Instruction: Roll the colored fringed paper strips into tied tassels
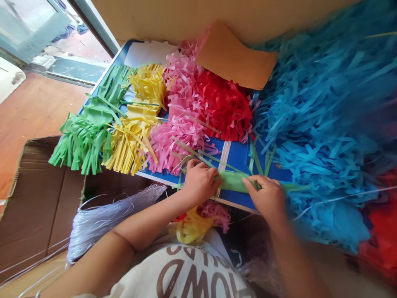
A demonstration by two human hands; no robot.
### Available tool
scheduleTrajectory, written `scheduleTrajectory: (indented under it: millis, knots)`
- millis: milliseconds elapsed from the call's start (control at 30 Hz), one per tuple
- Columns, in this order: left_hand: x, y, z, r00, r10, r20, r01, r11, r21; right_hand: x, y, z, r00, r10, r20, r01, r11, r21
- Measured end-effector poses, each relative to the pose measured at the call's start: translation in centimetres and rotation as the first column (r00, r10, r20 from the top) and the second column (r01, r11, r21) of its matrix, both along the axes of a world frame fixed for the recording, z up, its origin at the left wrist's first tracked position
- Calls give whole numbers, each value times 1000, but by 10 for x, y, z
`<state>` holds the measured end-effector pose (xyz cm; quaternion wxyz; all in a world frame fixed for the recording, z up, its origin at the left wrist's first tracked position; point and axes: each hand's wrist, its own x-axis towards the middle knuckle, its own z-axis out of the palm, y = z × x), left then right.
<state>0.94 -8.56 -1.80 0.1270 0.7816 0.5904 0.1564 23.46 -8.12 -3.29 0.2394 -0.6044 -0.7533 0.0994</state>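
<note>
Both my forearms reach forward and inward over the near edge of the blue table [237, 159], wrists bent down, knuckles up. My left hand [200, 182] is curled shut over one end of a light green paper strip bundle [234, 181], and my right hand [268, 196] pinches the other end between thumb and fingertips, so the bundle lies stretched flat between them on the table's front edge. A few loose green strips [260, 159] stand fanned out just behind it. Across the table lie four fringed paper tassel heaps, side by side: one green heap [85, 134], one yellow heap [138, 124], one pink heap [182, 116] and one red heap [225, 105], the pink and red touching. One sheet of tan card [235, 58] rests tilted behind the red heap. To my right rises a single large mound of blue paper strips [325, 111], with red paper [383, 225] showing under its lower edge. At my left sits one open cardboard box [37, 198] and beside it one hank of white string [102, 219]. A small yellow and pink tassel [198, 221] lies in my lap below the table edge. The floor [34, 107] is reddish brown, a yellow wall runs behind the table, and a doorway opens at upper left.
</note>
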Motion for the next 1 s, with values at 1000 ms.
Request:
scheduleTrajectory:
  millis: [1000]
  knots:
    - [-11,38,17,668,-703,-243,738,669,93,15,-14,33,951,84,297,-163,954,253]
